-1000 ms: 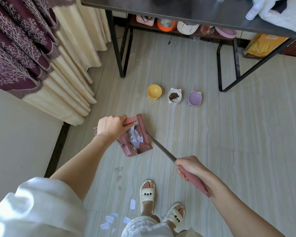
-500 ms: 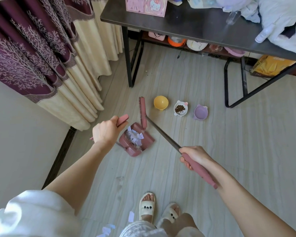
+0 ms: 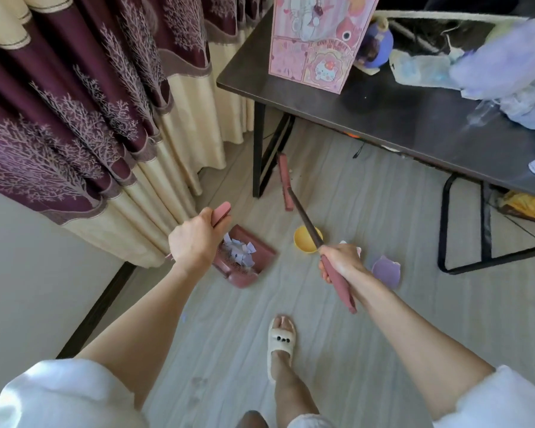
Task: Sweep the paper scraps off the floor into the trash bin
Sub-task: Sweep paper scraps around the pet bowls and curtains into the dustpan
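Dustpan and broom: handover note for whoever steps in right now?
Left hand grips the dustpan handle; the dustpan holds a pile of paper scraps.
Right hand grips the broom handle; the broom head is by the table leg.
Done: a batch of scraps is in the pan.
Left: tip the pan into the trash bin, which is not in view. One small scrap seems to lie on the floor near the left forearm; check for more outside the frame.
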A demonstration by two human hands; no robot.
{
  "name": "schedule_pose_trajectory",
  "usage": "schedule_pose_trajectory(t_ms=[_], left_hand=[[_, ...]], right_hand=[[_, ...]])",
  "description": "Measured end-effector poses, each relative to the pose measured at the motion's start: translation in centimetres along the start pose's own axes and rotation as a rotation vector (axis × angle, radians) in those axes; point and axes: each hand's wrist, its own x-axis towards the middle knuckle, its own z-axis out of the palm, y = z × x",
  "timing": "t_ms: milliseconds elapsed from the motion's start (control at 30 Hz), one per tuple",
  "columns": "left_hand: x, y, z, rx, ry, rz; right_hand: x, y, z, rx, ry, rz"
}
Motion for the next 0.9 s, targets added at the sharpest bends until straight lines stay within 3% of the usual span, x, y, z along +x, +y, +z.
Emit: schedule_pose_trajectory(t_ms=[267,400,600,733,900], left_hand=[[8.9,4.1,0.8,-0.016,0.052,-0.053],[11.7,5.8,1.3,0.085,0.119,-0.024],[13.5,7.3,2.4,0.256,0.271,0.039],[14.0,7.3,2.5,0.259,0.262,0.061],[12.9,7.4,2.1,0.248,0.219,0.061]], right_hand=[[15.9,-6.0,1.7,-0.29,0.118,-0.072],[22.1,-8.1,1.8,-0.421,0.164,-0.102],[30.1,-9.2,3.0,-0.495,0.096,-0.099],[29.4,-8.6,3.9,-0.454,-0.015,-0.037],[26.0,-5.2,3.8,-0.645,-0.05,-0.021]])
